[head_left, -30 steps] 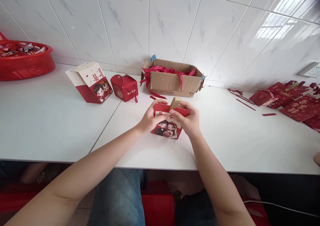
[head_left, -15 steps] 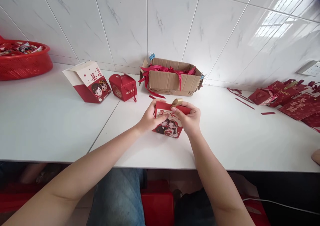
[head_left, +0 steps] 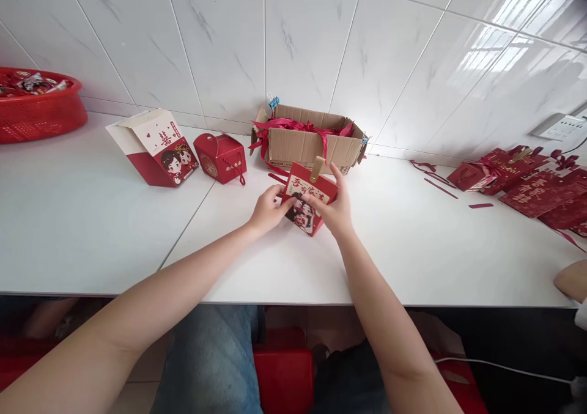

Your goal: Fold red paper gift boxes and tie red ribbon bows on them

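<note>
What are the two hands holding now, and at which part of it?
Both hold the red gift box: the left hand grips its left edge, and the right hand grips its right side and printed front.

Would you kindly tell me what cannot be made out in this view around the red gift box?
Head view:
- red gift box: lower front hidden by the left hand and right hand.
- cardboard box: its inside hidden by red ribbons.
- red basket: cut off by the left edge; its contents too small to identify.
- another person's hand or arm: cut off by the right edge.
</note>
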A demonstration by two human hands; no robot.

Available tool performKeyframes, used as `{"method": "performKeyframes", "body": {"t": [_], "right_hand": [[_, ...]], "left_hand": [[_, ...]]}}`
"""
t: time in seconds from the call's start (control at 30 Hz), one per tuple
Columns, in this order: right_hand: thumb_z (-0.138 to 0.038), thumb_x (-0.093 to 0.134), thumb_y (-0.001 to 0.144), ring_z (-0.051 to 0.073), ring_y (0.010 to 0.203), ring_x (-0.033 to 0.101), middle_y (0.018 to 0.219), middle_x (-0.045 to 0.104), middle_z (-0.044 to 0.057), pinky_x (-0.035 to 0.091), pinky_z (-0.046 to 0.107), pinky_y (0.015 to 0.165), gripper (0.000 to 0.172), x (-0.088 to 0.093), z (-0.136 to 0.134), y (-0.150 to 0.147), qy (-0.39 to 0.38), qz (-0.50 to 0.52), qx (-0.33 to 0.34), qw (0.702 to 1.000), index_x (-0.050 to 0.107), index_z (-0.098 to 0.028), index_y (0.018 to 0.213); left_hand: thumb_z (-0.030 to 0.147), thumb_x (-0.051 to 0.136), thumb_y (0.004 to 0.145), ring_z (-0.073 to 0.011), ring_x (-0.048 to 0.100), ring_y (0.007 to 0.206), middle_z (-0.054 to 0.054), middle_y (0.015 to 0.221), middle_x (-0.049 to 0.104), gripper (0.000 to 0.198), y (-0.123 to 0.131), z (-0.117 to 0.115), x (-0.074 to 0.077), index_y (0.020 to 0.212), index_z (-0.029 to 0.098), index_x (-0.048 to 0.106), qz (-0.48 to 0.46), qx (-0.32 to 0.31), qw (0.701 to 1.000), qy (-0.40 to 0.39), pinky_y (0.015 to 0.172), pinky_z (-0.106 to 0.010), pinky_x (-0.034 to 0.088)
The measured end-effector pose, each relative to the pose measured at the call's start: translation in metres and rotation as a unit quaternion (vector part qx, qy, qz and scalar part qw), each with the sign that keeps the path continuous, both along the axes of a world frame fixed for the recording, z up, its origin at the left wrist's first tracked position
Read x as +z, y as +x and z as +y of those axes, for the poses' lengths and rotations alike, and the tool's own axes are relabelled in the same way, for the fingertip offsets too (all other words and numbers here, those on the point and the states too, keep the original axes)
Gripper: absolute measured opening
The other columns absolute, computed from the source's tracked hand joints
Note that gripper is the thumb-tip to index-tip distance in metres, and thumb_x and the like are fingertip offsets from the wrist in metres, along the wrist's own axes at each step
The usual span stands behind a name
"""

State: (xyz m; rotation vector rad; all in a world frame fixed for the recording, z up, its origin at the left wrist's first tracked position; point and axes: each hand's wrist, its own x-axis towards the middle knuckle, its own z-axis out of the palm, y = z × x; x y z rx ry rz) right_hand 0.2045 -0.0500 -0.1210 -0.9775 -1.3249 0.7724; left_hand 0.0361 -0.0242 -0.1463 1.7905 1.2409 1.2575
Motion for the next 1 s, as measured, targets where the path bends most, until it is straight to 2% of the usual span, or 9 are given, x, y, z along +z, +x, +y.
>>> {"method": "performKeyframes", "body": {"t": [0.1,0.3,0.37,0.43,0.47,0.53,0.67,0.87,1.0], "right_hand": [[-0.038,0.083,0.055,0.026,0.118,0.059,0.129,0.060,0.008,0.050,0.044,0.099,0.101,-0.019,0.012,-0.003,-0.037,-0.075,0.035,0.996,0.031,-0.025,0.141],[-0.042,0.080,0.053,0.025,0.104,0.064,0.114,0.067,0.003,0.051,0.044,0.092,0.075,-0.033,0.029,0.016,-0.189,-0.232,-0.033,0.953,0.048,-0.028,0.119],[-0.040,0.080,0.053,0.027,0.107,0.063,0.115,0.067,0.004,0.046,0.048,0.097,0.071,-0.029,0.033,0.036,-0.243,-0.252,-0.113,0.930,0.050,-0.029,0.116],[-0.041,0.076,0.060,0.032,0.119,0.056,0.127,0.061,0.012,0.036,0.055,0.105,0.072,-0.026,0.036,0.058,-0.299,-0.258,-0.274,0.877,0.047,-0.027,0.124],[-0.043,0.075,0.061,0.034,0.130,0.046,0.139,0.050,0.018,0.029,0.057,0.109,0.083,-0.026,0.037,0.068,-0.313,-0.255,-0.376,0.834,0.038,-0.023,0.133],[-0.046,0.074,0.063,0.036,0.144,0.022,0.154,0.023,0.026,0.020,0.056,0.114,0.105,-0.029,0.039,0.082,-0.354,-0.250,-0.459,0.775,0.017,-0.017,0.146],[-0.046,0.065,0.072,0.034,0.148,0.005,0.159,0.003,0.024,0.012,0.052,0.117,0.108,-0.038,0.041,0.088,-0.362,-0.281,-0.440,0.772,0.000,-0.011,0.151],[-0.048,0.062,0.074,0.035,0.148,0.007,0.160,0.005,0.020,0.010,0.056,0.116,0.104,-0.039,0.042,0.088,-0.377,-0.294,-0.417,0.773,0.000,-0.016,0.152],[-0.048,0.057,0.077,0.033,0.146,0.014,0.158,0.019,0.019,0.010,0.056,0.116,0.097,-0.038,0.041,0.089,-0.383,-0.308,-0.398,0.775,0.004,-0.017,0.152]], "left_hand": [[0.039,0.063,0.076,-0.0223,0.061,0.096,-0.006,0.100,0.065,0.024,-0.011,0.019,-0.005,0.088,0.019,0.058,0.019,0.067,0.998,0.012,0.085,-0.037,0.049],[0.036,0.064,0.075,-0.0234,0.058,0.101,-0.008,0.103,0.062,0.032,-0.022,0.039,-0.018,0.098,0.019,0.052,0.034,0.123,0.991,-0.032,0.092,-0.040,0.045],[0.034,0.064,0.074,-0.0235,0.057,0.105,-0.008,0.106,0.060,0.034,-0.022,0.038,-0.021,0.102,0.020,0.050,0.043,0.121,0.991,-0.040,0.094,-0.041,0.044],[0.032,0.065,0.073,-0.0235,0.055,0.108,-0.008,0.108,0.059,0.036,-0.021,0.037,-0.022,0.104,0.021,0.049,0.045,0.118,0.991,-0.049,0.095,-0.041,0.043],[0.031,0.065,0.073,-0.0235,0.054,0.109,-0.007,0.108,0.058,0.037,-0.021,0.036,-0.022,0.105,0.022,0.049,0.044,0.117,0.991,-0.053,0.096,-0.041,0.042],[0.031,0.066,0.072,-0.0241,0.052,0.111,-0.007,0.108,0.057,0.040,-0.021,0.035,-0.021,0.106,0.022,0.047,0.042,0.114,0.991,-0.058,0.097,-0.041,0.041],[0.032,0.067,0.071,-0.0259,0.051,0.112,-0.008,0.109,0.056,0.043,-0.022,0.034,-0.019,0.107,0.022,0.046,0.052,0.104,0.991,-0.068,0.097,-0.043,0.040],[0.030,0.069,0.069,-0.0253,0.050,0.112,-0.007,0.110,0.055,0.046,-0.020,0.031,-0.020,0.108,0.023,0.046,0.060,0.106,0.990,-0.074,0.099,-0.044,0.039],[0.029,0.067,0.069,-0.0259,0.051,0.115,-0.009,0.114,0.055,0.042,-0.023,0.032,-0.013,0.106,0.021,0.048,0.053,0.098,0.994,-0.021,0.102,-0.044,0.039]]}}
